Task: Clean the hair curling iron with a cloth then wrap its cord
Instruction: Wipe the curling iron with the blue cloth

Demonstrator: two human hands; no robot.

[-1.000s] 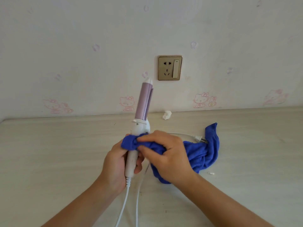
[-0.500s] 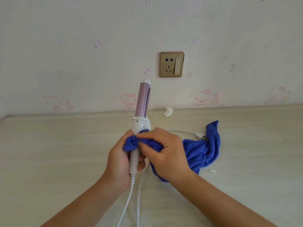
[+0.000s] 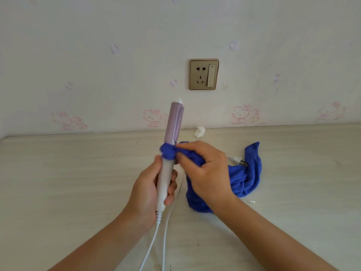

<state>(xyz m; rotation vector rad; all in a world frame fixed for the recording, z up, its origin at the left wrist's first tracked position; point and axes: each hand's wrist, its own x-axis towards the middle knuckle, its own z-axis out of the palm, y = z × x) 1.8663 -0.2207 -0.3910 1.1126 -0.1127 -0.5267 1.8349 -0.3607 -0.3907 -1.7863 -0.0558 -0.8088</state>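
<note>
I hold the curling iron (image 3: 174, 122) nearly upright above the table, its lilac barrel on top and white handle below. My left hand (image 3: 150, 190) grips the white handle. A blue cloth (image 3: 246, 178) is pinched in my right hand (image 3: 207, 169), and one end of it wraps the iron's collar where barrel meets handle. The rest of the cloth trails down onto the table to the right. The white cord (image 3: 151, 243) hangs from the handle's base toward the bottom edge in two strands. Its plug (image 3: 237, 160) lies on the table behind the cloth.
A pale wooden table (image 3: 68, 182) meets a wall with pink cartoon-cat wallpaper. A gold wall socket with a switch (image 3: 204, 74) sits above the iron. A crumpled white tissue (image 3: 199, 132) lies by the wall, and a tiny white scrap (image 3: 251, 201) lies right of the cloth.
My right hand has slid the cloth up from the handle to the collar under the barrel, baring the white handle. The iron has tilted a little and my left hand sits lower on it.
</note>
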